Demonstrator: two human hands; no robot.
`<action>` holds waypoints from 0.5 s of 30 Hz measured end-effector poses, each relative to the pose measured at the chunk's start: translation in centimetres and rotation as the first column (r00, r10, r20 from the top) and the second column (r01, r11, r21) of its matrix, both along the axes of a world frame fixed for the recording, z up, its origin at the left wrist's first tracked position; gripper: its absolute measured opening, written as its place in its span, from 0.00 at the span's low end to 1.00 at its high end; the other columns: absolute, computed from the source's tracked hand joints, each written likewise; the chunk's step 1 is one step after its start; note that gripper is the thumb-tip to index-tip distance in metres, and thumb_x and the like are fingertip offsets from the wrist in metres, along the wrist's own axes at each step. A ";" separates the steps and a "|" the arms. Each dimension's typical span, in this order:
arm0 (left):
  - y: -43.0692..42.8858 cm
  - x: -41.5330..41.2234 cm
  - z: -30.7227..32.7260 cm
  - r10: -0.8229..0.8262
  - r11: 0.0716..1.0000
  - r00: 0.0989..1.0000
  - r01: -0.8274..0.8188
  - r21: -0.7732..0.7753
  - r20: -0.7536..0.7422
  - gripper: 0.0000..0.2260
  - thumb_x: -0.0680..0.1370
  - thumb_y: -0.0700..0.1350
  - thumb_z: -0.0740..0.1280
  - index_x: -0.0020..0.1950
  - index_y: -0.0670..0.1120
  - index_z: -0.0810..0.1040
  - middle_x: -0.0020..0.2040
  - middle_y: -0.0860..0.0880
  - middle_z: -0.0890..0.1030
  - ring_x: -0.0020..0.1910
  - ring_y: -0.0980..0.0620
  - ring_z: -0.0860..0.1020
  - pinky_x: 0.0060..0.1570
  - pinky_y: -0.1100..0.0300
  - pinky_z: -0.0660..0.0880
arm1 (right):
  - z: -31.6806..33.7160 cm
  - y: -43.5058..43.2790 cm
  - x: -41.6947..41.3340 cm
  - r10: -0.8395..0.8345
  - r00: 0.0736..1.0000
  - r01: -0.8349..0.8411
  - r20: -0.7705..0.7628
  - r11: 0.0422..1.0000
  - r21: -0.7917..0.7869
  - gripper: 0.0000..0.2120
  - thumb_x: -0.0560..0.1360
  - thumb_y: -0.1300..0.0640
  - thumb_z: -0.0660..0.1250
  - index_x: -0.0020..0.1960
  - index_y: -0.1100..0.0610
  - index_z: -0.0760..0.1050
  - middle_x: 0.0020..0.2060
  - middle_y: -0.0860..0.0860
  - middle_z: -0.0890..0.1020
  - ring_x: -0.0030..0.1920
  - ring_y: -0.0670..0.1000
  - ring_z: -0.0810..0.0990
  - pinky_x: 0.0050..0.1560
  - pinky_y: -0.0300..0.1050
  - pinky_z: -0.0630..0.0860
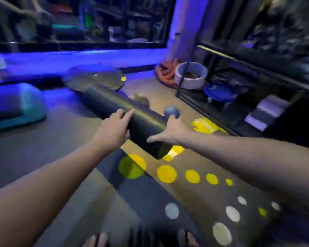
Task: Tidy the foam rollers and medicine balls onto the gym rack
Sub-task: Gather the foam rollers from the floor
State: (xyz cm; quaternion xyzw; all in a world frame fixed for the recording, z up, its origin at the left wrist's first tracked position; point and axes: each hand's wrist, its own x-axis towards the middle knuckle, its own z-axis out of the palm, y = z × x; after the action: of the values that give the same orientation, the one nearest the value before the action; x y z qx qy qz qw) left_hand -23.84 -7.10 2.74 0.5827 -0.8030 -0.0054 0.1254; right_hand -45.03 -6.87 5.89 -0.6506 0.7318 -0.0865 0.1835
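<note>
A long black foam roller [114,106] runs diagonally across the middle of the view, its near end low and to the right. My left hand [114,129] wraps its left side, fingers over the top. On the roller's right side near the end, my right hand [169,132] grips with the thumb underneath. A small blue-grey ball [171,111] lies on the floor just beyond my right hand. The black metal gym rack [257,68] stands along the right, with dark items on its shelves.
A white bucket [191,75] and a coiled orange rope [165,72] sit by the rack's far corner. On the rack's bottom shelf lies a blue disc [219,92]. A teal cushion [16,106] lies at left. Yellow and white dots mark the floor mat [185,193].
</note>
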 end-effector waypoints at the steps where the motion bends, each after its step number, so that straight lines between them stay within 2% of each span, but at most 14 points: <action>1: -0.8 -3.3 0.5 -0.048 0.997 0.998 0.050 0.067 -0.027 0.33 0.77 0.46 0.68 0.80 0.47 0.60 0.66 0.40 0.74 0.64 0.36 0.75 0.60 0.45 0.74 | 0.0 1.0 -2.8 -0.134 0.986 0.132 0.104 0.991 0.025 0.62 0.44 0.22 0.75 0.68 0.57 0.71 0.63 0.57 0.78 0.61 0.58 0.79 0.59 0.53 0.80; 2: -1.5 -6.5 0.5 -0.115 0.981 0.993 0.120 0.151 -0.039 0.33 0.79 0.48 0.68 0.81 0.47 0.57 0.68 0.40 0.75 0.66 0.37 0.74 0.64 0.48 0.72 | -0.1 2.6 -5.7 -0.266 0.938 0.261 0.224 0.964 0.050 0.58 0.43 0.22 0.74 0.64 0.55 0.76 0.59 0.53 0.82 0.56 0.54 0.82 0.53 0.50 0.82; 4: -1.7 -13.4 0.5 -0.242 0.901 0.965 0.262 0.346 -0.101 0.36 0.80 0.49 0.67 0.83 0.48 0.50 0.71 0.40 0.74 0.71 0.41 0.72 0.68 0.55 0.67 | -1.4 7.0 -11.0 -0.494 0.755 0.474 0.431 0.865 0.162 0.45 0.50 0.26 0.78 0.59 0.52 0.79 0.52 0.48 0.83 0.50 0.50 0.82 0.42 0.43 0.79; 6: -0.4 -20.1 0.1 -0.301 0.819 0.932 0.361 0.447 -0.201 0.32 0.82 0.49 0.64 0.83 0.48 0.53 0.75 0.41 0.71 0.74 0.43 0.70 0.70 0.57 0.64 | -4.1 12.0 -15.1 -0.654 0.511 0.621 0.558 0.730 0.287 0.40 0.55 0.29 0.78 0.58 0.52 0.80 0.49 0.48 0.82 0.49 0.50 0.81 0.43 0.43 0.76; 8: 1.7 -25.7 -1.3 -0.365 0.732 0.889 0.458 0.504 -0.278 0.26 0.84 0.46 0.62 0.81 0.47 0.59 0.75 0.43 0.70 0.74 0.46 0.69 0.71 0.59 0.64 | -7.2 16.1 -17.9 -0.716 0.238 0.710 0.656 0.589 0.385 0.40 0.53 0.30 0.79 0.56 0.53 0.81 0.47 0.48 0.84 0.47 0.49 0.82 0.44 0.43 0.78; 11: 5.5 -31.2 -4.6 -0.511 0.585 0.814 0.564 0.583 -0.276 0.24 0.84 0.43 0.60 0.80 0.49 0.62 0.75 0.46 0.72 0.72 0.49 0.71 0.69 0.63 0.64 | -11.5 19.1 -21.2 -0.659 -0.165 0.775 0.734 0.374 0.509 0.46 0.44 0.33 0.83 0.55 0.56 0.82 0.46 0.50 0.87 0.45 0.51 0.86 0.46 0.49 0.85; 13: 7.3 -33.0 -6.5 -0.589 0.502 0.772 0.582 0.639 -0.241 0.24 0.84 0.42 0.59 0.80 0.52 0.61 0.75 0.48 0.71 0.71 0.48 0.72 0.66 0.63 0.65 | -14.1 19.8 -23.4 -0.607 -0.286 0.817 0.741 0.249 0.520 0.47 0.44 0.34 0.83 0.56 0.59 0.80 0.47 0.53 0.86 0.45 0.53 0.87 0.48 0.53 0.85; 15: 8.4 -33.5 -8.2 -0.649 0.433 0.730 0.587 0.684 -0.216 0.26 0.83 0.39 0.57 0.81 0.54 0.59 0.75 0.53 0.70 0.67 0.50 0.73 0.60 0.68 0.67 | -15.0 19.9 -24.3 -0.632 -0.319 0.865 0.706 0.111 0.490 0.47 0.51 0.35 0.81 0.62 0.60 0.75 0.55 0.57 0.83 0.50 0.57 0.85 0.53 0.55 0.83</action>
State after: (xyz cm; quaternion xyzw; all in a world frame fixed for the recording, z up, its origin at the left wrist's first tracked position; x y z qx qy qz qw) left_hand -57.33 1.28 -5.46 0.2481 -0.8948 -0.3380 -0.1534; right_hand -69.30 13.03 -9.08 0.1278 0.7458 -0.5703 0.3198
